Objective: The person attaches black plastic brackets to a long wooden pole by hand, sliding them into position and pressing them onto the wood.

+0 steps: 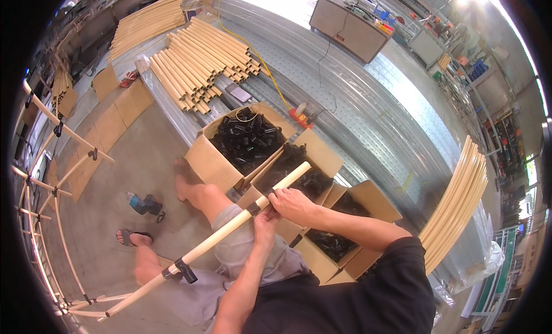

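Observation:
A long cream-coloured tube (218, 236) slants across my lap, its free end up by the boxes. Near that end, a black pipe connector (254, 208) is clasped round it. My right hand (292, 205) comes over from the right, fingers pinched on the connector's end by the tube. Just below, my left hand (266, 226) is closed too, its fingertips meeting the right hand's at the connector; what lies between them is partly hidden. A second black connector (183, 271) sits farther down the tube, with a branch sticking out sideways.
Open cardboard boxes (215, 164) of black connectors stand in front of me. Stacks of cream tubes (201, 61) lie beyond, with more tubes (454, 202) at right. A blue cordless drill (144, 204) lies on the floor. A tube frame (54, 190) stands at left.

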Demonstrator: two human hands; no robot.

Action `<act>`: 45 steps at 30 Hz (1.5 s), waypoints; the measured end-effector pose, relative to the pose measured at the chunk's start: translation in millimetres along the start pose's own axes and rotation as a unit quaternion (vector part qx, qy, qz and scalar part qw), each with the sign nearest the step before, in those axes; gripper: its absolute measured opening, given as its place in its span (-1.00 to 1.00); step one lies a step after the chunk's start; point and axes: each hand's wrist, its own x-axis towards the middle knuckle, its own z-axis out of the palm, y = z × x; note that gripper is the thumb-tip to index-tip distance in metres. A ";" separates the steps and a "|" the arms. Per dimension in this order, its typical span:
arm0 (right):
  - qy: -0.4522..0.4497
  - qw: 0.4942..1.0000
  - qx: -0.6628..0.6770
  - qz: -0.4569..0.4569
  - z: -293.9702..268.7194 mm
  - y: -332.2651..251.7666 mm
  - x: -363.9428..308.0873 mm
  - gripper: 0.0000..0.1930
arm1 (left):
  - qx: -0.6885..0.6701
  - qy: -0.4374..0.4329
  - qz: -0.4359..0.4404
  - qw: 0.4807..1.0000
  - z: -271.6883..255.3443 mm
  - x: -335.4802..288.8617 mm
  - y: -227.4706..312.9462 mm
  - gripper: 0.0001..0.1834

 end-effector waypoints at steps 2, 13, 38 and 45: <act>-0.021 0.999 -0.016 0.028 -2.9 -4.3 -1.0 -0.79 | -0.013 -0.008 0.004 1.000 0.2 0.2 -1.3 -0.48; -0.047 0.999 0.024 0.014 -4.1 4.1 -5.7 -0.75 | -0.016 -0.018 0.011 1.000 0.9 -1.1 -5.6 -0.53; -0.224 0.941 -0.179 -0.180 -25.1 18.7 26.9 -0.86 | -0.038 -0.018 0.056 0.998 14.5 18.8 -29.5 -0.61; -0.128 0.990 0.040 0.043 -3.9 19.7 2.3 -0.91 | -0.069 -0.014 -0.002 0.998 24.9 8.4 -9.1 -0.74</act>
